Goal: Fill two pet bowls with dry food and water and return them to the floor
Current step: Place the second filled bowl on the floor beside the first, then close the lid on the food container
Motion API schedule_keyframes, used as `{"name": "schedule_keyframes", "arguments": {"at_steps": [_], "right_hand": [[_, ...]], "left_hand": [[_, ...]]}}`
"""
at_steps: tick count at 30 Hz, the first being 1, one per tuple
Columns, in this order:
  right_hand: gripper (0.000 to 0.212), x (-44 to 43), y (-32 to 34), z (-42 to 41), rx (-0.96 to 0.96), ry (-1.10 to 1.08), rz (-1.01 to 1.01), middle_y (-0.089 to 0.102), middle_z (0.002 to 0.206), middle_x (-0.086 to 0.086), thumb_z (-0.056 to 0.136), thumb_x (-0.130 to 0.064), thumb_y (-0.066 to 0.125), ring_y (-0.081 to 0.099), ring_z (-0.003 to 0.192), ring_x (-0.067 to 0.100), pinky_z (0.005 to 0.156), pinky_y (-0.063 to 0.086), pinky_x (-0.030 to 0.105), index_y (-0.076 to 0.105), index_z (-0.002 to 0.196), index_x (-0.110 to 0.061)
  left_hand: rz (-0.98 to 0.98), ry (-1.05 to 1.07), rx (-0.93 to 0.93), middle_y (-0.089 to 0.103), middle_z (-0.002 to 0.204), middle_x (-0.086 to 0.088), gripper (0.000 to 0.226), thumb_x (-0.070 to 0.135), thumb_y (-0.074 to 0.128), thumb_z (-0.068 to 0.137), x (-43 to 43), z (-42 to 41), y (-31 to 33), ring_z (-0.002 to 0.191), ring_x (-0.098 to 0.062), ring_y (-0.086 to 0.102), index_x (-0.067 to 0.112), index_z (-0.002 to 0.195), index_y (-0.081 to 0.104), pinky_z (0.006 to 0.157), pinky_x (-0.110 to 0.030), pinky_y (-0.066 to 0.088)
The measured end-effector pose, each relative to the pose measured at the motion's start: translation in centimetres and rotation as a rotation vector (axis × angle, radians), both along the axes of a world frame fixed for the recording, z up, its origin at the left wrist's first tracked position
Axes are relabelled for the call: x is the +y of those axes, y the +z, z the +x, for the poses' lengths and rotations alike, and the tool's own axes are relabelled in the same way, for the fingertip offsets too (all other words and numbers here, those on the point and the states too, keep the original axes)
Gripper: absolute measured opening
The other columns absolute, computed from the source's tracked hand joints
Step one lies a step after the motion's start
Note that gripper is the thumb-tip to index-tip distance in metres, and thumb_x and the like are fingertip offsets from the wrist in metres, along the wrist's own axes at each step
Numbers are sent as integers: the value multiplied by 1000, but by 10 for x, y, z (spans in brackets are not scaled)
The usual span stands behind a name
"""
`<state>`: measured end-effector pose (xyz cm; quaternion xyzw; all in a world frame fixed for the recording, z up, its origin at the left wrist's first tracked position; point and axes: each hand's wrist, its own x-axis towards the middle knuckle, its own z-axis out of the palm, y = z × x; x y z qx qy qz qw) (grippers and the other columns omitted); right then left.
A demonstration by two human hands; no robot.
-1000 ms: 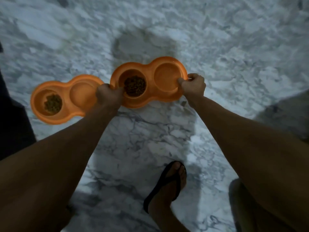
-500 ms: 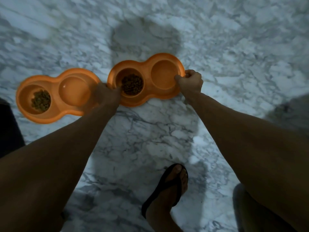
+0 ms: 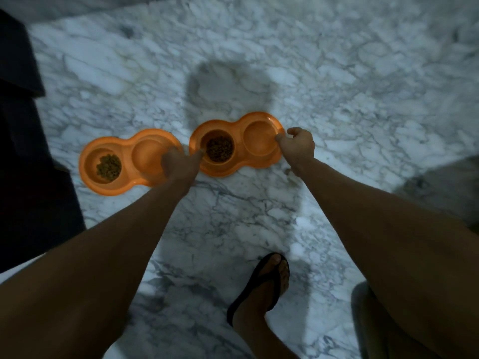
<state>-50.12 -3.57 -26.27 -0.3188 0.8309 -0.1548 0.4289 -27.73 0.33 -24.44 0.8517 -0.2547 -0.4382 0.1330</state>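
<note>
Evidently the right feeder (image 3: 238,151) was held by its two ends to keep it level, so the kibble (image 3: 219,149) in its left well would not spill. It lay on or just above the marble floor (image 3: 337,99); I could not tell which. The right hand (image 3: 298,146) pinched the right rim, thumb on top. The left hand (image 3: 178,165), blurred, reached the opposite rim, its hold unclear. The left feeder (image 3: 127,154) sat just beside it, and a sandalled foot (image 3: 261,283) stood nearer.

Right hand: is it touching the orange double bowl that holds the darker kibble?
Touching. The head view shows the right hand with its thumb tip on the right-end rim of the orange double bowl, no gap between.
</note>
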Motion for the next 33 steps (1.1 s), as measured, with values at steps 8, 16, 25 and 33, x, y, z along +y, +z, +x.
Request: {"name": "schedule_keyframes", "arguments": {"at_steps": [8, 16, 25, 33], "right_hand": [[38, 4, 203, 56, -41, 161, -10, 57, 126, 12, 83, -24, 61, 65, 87, 24, 62, 48, 26, 65, 118, -9], [34, 35, 436, 147, -94, 362, -113, 54, 133, 17, 88, -28, 65, 60, 79, 26, 68, 47, 32, 63, 116, -8], [23, 96, 596, 302, -155, 407, -278, 58, 125, 12, 84, -22, 64, 63, 99, 28, 84, 53, 37, 68, 102, -9], [14, 167, 683, 486, -193, 457, -400, 73, 94, 12, 81, -16, 63, 67, 93, 29, 85, 55, 40, 72, 89, -8]], "left_hand": [[-69, 126, -5, 61, 125, -19, 54, 33, 70, 85, 16, 29, 223, 114, -32, 58, 0, 126, 57, 91, -36, 45], [-177, 226, -23, 55, 136, -19, 67, 42, 68, 84, 59, 97, 457, 128, -32, 51, -1, 134, 53, 105, -36, 40], [-354, 356, 11, 64, 100, -18, 46, 43, 63, 86, 131, 243, 612, 98, -33, 61, -2, 98, 65, 74, -32, 45], [-537, 415, 22, 61, 128, -15, 62, 41, 68, 85, 206, 401, 695, 122, -31, 55, 2, 132, 54, 103, -37, 43]]}}
